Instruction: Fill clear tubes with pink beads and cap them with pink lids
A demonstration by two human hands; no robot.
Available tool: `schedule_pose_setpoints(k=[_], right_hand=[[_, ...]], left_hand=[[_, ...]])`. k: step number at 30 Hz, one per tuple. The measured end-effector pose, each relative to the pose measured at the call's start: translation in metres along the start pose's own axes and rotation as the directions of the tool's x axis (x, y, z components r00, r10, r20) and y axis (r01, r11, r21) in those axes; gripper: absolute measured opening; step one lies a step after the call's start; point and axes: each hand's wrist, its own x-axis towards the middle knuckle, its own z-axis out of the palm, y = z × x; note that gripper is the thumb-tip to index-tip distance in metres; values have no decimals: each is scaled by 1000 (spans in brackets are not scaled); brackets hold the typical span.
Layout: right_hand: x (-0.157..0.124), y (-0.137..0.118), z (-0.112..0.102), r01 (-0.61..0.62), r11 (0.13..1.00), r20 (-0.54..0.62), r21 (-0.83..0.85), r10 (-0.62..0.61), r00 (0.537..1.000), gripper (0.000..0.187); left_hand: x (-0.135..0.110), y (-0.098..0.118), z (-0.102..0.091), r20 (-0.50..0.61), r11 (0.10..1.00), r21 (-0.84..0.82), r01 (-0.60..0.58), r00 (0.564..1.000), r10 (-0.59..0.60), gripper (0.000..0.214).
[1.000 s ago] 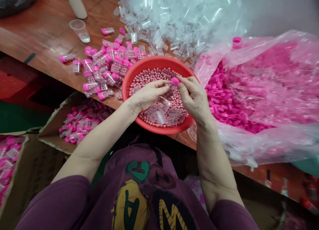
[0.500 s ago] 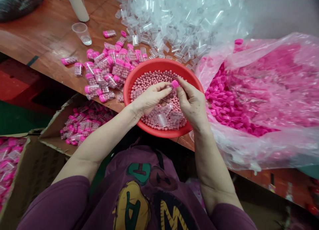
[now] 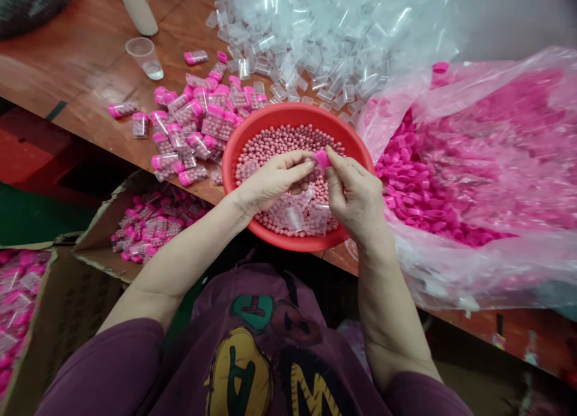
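Over a red basin point(image 3: 297, 243) of pink beads point(image 3: 279, 140), my two hands meet. My left hand point(image 3: 282, 175) is closed around a small clear container, mostly hidden by the fingers. At its end sits a bright pink cap point(image 3: 321, 159), pinched between the thumb and fingers of my right hand point(image 3: 356, 193). Whether the cap is fully seated on the container I cannot tell. Below the hands, clear empty containers point(image 3: 295, 219) lie on the beads.
Capped bead-filled containers point(image 3: 193, 118) are heaped left of the basin. Loose clear containers point(image 3: 324, 31) pile up behind it. To the right lies a plastic bag point(image 3: 505, 163) of pink caps point(image 3: 415, 181). A plastic cup point(image 3: 145, 58) stands at back left; a carton point(image 3: 103, 217) sits below the table.
My right hand has shifted slightly right, and the pink cap between my hands has moved a little to the right and down. The left hand stays almost in place.
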Motion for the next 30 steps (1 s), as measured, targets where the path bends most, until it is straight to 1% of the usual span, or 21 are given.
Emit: schedule_pose_setpoints(k=[2,4,6,8,10,12,16,18,20,23,25,27,30], right_hand=[[-2,1,-3,24,1000,-13,-1,-24,1000,50],[-4,1,-2,18,1000,-30,9,-18,999,48],[-6,-1,2,-2,998,-63,65,7,998,45],[-6,-4,10,-31,987,-123,160,52,991,42],[-4,-6,17,-50,974,-169,220,88,982,41],[-2,-6,20,-38,978,-177,207,76,981,41],[2,0,10,58,992,-74,111,-50,996,42],[2,2,5,83,995,-28,58,-81,996,42],[0,4,5,105,994,-30,2,-105,994,44],[-2,4,13,129,991,-37,-43,-130,991,47],[-2,5,19,120,993,-11,-21,-120,993,47],[1,7,21,93,995,28,39,-94,995,46],[4,11,15,39,986,80,163,-53,995,42]], left_hand=[[0,-2,-2,21,999,40,-29,999,28,11],[0,-3,-4,39,995,75,-62,997,60,14],[0,-4,-5,62,992,96,-87,995,81,13],[0,-4,-4,75,990,103,-94,993,87,11],[0,-3,-3,57,991,100,-85,995,79,13],[0,-2,-1,15,993,93,-71,997,70,16],[-1,2,5,-41,996,88,-21,999,25,21],[-2,5,7,-49,996,93,8,999,-4,21],[-3,6,8,-69,994,101,31,997,-24,20],[-3,6,8,-110,989,133,61,993,-46,22],[-2,4,7,-126,984,172,54,992,-32,27],[-2,3,5,-130,976,214,28,992,0,30],[-2,4,4,-128,966,258,-2,991,36,29]])
